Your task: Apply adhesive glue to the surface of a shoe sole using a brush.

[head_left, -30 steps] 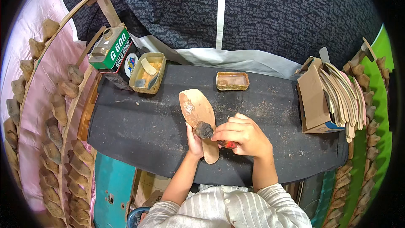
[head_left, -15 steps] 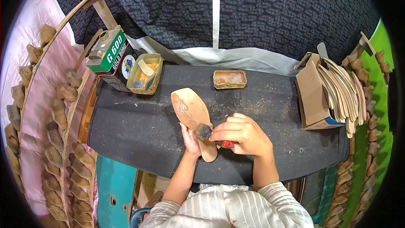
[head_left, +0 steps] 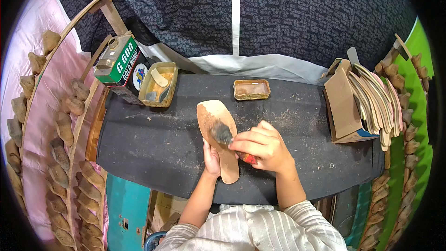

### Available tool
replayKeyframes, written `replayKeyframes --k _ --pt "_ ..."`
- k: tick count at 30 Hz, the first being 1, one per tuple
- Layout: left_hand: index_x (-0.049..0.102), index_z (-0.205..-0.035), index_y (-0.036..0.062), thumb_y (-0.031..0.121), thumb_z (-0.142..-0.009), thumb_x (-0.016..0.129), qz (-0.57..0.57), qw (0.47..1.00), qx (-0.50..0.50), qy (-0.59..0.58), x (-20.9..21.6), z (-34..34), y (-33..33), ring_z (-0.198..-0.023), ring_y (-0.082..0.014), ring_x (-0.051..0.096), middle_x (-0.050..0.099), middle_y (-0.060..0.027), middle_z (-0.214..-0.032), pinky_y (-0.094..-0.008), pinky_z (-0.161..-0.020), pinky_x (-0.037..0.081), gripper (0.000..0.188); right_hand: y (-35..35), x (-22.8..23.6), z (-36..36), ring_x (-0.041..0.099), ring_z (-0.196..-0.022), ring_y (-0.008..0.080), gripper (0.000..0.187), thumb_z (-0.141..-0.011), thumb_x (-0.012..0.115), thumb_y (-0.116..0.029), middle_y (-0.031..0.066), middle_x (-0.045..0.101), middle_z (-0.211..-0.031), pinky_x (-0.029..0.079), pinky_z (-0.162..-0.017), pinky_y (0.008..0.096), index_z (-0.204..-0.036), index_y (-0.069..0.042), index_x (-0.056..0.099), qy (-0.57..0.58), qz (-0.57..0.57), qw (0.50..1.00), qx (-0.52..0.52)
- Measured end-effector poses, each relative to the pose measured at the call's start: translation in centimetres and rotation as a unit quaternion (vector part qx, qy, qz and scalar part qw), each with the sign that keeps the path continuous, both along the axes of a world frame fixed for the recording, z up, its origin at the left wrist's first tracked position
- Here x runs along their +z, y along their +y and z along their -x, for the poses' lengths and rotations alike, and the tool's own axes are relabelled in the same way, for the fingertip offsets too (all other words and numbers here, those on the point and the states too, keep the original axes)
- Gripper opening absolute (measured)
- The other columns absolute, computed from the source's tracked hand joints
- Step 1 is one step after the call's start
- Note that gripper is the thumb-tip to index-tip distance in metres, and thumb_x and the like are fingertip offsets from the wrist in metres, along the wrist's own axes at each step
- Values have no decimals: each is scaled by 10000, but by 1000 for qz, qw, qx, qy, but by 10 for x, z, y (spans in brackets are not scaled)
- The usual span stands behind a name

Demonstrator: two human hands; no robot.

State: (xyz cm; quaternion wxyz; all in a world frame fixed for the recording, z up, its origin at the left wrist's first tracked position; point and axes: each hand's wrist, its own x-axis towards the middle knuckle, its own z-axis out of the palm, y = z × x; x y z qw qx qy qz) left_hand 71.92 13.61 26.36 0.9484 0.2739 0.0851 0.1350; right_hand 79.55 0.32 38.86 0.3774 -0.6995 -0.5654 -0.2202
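Observation:
A tan insole (head_left: 228, 161) is tilted up above the black-covered table, its wide end pointing away from me. My left hand (head_left: 212, 160) grips it by its left edge near the middle, fingers partly hidden beneath. A darker, damp-looking area covers part of its wide end. In my right hand (head_left: 265, 148) is a brush (head_left: 221, 133) with a dark, clumped head and a reddish handle, pinched between thumb and fingers. The brush head lies over the middle of the insole and seems to touch it.
At the back left, a plastic tub (head_left: 171, 83) with yellowish residue and scrapers stands beside a green-and-black metal can (head_left: 111, 65). A small shallow tray (head_left: 252, 96) sits at the back. An open cardboard box (head_left: 343, 107) at the right holds several insoles (head_left: 371, 97). Racks of shoe lasts (head_left: 90, 174) flank the table.
The insole has turned a little more upright and shifted slightly right. My right hand has moved the brush up and left, from the narrow waist toward the wide end.

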Motion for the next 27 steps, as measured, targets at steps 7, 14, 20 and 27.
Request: replayKeyframes --k 7,14,20,27 --pt "408 -1329 111 590 -939 110 86 996 11 2 4 -4 -4 -936 -242 609 565 -103 -1177 -377 -760 529 686 -11 11 1 553 -626 135 239 -642 740 -142 -21 660 -874 369 -580 281 -877 -142 694 31 34 998 53" --pt "388 -1347 93 589 -939 124 145 986 54 57 3 -10 -4 -975 -257 596 528 -97 -1231 -405 -772 524 694 -20 11 -3 607 -804 142 348 -590 687 -35 -31 648 -949 416 -661 298 -917 -152 672 91 91 989 78" --pt "418 -1312 65 644 -913 147 -9 994 -89 -56 -29 -7 11 -903 -269 607 581 -142 -1127 -420 -791 500 754 -30 8 -20 633 -752 145 274 -592 732 -51 -7 687 -851 421 -639 282 -847 -148 710 84 16 996 14" --pt "491 -1228 58 704 -877 138 -4 992 -121 -37 -19 -8 5 -821 -251 611 618 -152 -964 -386 -687 512 816 -26 -58 -86 641 -882 215 328 -676 648 52 41 677 -950 424 -721 307 -945 -136 673 123 -115 954 -250"
